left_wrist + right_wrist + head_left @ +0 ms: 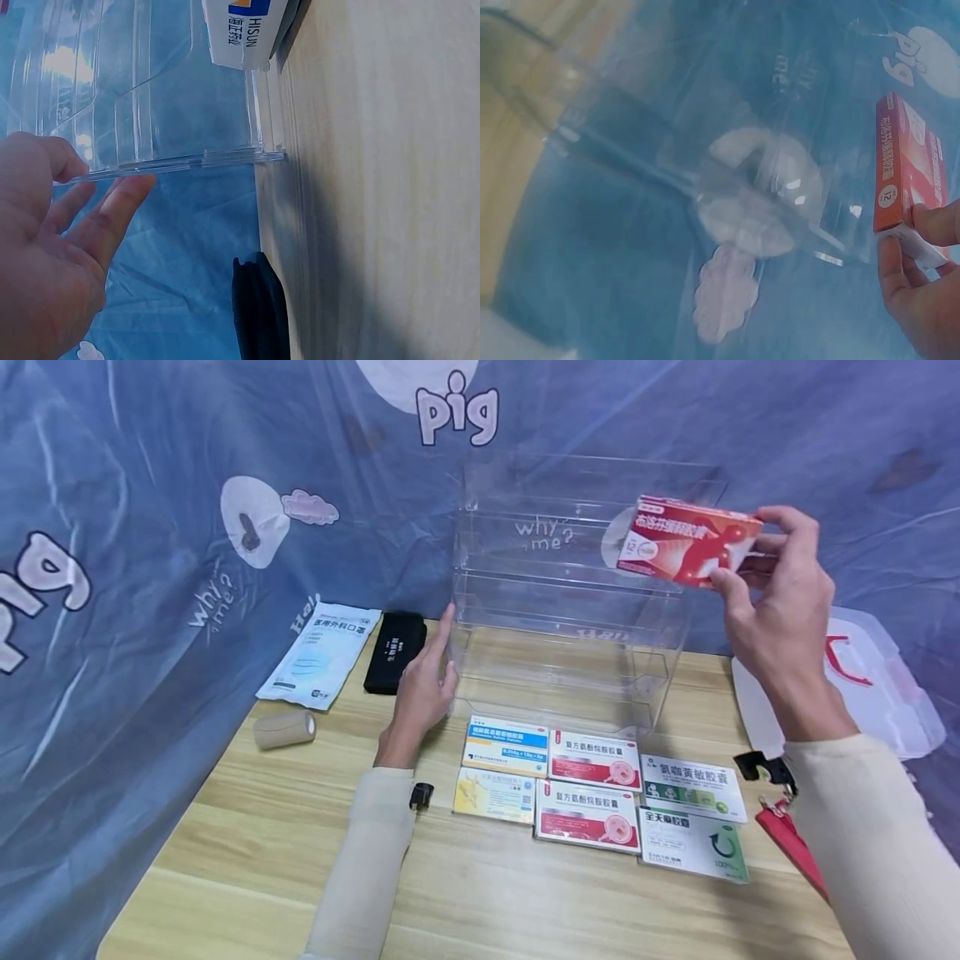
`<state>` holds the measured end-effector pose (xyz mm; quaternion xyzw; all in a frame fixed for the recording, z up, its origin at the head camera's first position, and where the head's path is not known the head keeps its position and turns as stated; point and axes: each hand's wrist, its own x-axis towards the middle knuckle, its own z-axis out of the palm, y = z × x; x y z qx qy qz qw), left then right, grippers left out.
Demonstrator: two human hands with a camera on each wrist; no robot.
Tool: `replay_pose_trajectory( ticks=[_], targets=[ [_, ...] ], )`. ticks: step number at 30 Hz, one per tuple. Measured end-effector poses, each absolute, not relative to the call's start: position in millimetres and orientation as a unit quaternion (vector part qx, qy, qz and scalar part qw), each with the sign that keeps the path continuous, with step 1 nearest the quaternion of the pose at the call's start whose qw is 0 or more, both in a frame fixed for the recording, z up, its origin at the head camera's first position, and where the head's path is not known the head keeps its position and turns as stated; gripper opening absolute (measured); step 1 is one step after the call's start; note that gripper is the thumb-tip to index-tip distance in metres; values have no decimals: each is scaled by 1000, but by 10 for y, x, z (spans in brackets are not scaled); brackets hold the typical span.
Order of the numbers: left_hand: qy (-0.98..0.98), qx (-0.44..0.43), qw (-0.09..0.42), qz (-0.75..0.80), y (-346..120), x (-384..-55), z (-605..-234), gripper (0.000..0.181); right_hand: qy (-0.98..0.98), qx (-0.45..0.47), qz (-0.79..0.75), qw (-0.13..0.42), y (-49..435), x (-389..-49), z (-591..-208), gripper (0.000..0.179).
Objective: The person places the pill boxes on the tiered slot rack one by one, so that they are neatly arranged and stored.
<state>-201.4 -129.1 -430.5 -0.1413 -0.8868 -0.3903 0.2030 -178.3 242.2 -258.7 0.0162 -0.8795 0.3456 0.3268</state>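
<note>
My right hand (783,597) holds a red medicine box (686,542) by its right end, raised in front of the upper tiers of a clear acrylic stepped rack (555,581). The right wrist view shows thumb and fingers pinching that red box (911,169). At the rack's left side, my left hand (423,689) grips the edge of the side panel. In the left wrist view the thumb lies on one side of the clear panel (172,161) and the fingers on the other. No boxes are seen on the rack's tiers.
Several medicine boxes lie in two rows before the rack, among them a blue-and-white box (506,745) and a green-and-white one (693,843). Left are a mask packet (321,656), black pouch (395,652) and bandage roll (285,729); right, a translucent case (877,685) and red strap (795,847).
</note>
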Motion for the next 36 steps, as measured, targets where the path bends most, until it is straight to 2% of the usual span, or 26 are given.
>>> replay_pose_trajectory(
  ticks=[15,31,36],
  targets=[
    [-892,-134,192,-387,-1278,-1987,-4325,87,-871,43,354,337,1974,-2469,-2425,51],
    [-888,-138,209,-386,-1284,-2007,-4322,87,-873,75,347,334,1847,-2790,-2385,49],
    [-888,-143,206,-385,-1280,-2013,-4311,87,-847,83,382,361,1780,-2795,-2259,50]
  ],
)
